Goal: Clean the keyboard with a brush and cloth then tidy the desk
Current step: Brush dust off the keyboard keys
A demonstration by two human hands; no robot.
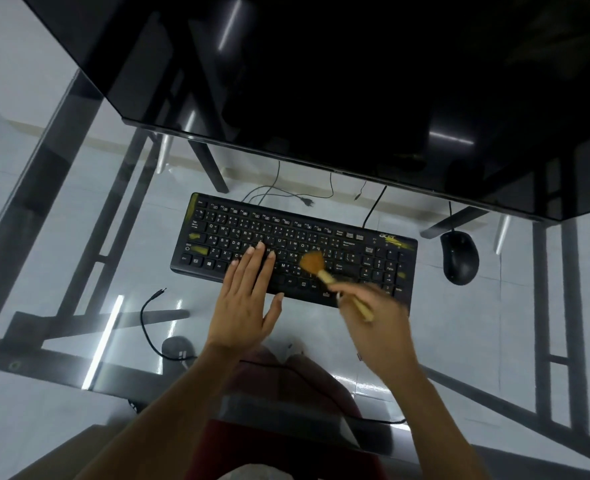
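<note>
A black keyboard with yellow smudges on its left keys and right top edge lies on the glass desk. My left hand rests flat on the keyboard's lower middle, fingers together and extended. My right hand, blurred by motion, grips the pale wooden handle of a small brush. Its orange bristles touch the keys right of centre. No cloth is in view.
A large black monitor overhangs the back of the desk. A black mouse sits right of the keyboard. A loose black cable curls at the front left near a dark round object. Floor and cables show through the glass.
</note>
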